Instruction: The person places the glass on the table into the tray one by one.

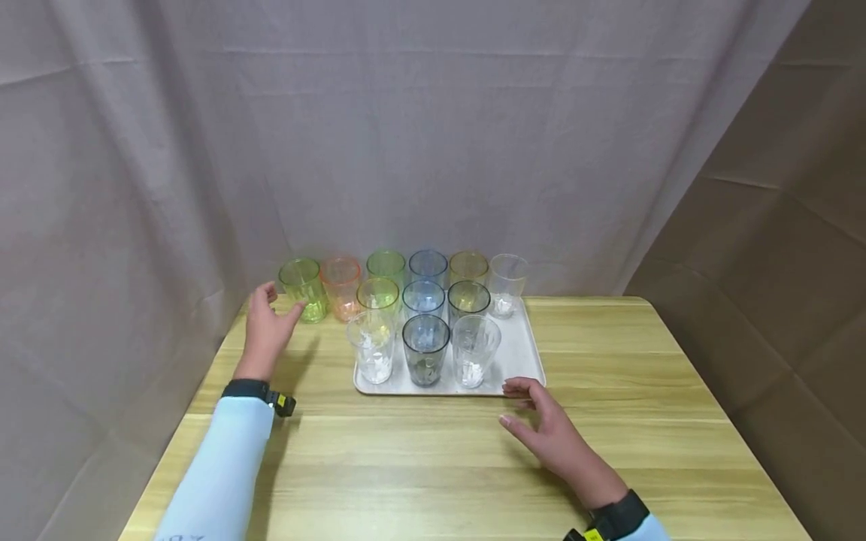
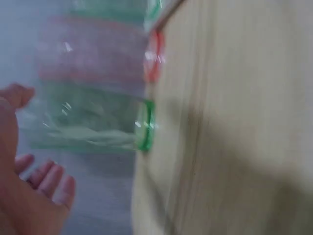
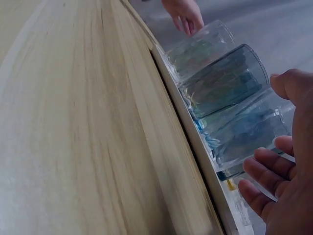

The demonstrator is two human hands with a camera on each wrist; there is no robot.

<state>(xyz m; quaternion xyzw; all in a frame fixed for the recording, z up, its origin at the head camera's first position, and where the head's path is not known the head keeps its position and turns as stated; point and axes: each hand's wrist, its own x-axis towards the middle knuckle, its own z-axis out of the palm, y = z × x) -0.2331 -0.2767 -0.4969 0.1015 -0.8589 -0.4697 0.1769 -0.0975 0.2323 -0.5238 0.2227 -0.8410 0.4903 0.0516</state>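
Observation:
My left hand point(image 1: 267, 327) is beside a green glass point(image 1: 306, 291) at the far left of the row, thumb and fingers spread around its side. In the left wrist view this green glass point(image 2: 93, 117) stands between the thumb and the fingers, somewhat blurred. An orange glass point(image 1: 341, 289) is right next to it, also off the tray. Near the front right corner of a white tray point(image 1: 517, 353), my right hand point(image 1: 551, 432) hovers with fingers loosely bent and nothing in its grasp. Closest to it are a clear glass point(image 1: 476, 352) and a dark grey glass point(image 1: 425, 352).
More glasses stand in rows on the tray, among them a clear one point(image 1: 372, 349) at front left, a blue one point(image 1: 424, 298) and a pale yellowish one point(image 1: 507, 285) at back right. The wooden table point(image 1: 406, 466) meets a grey curtain point(image 1: 433, 150) behind.

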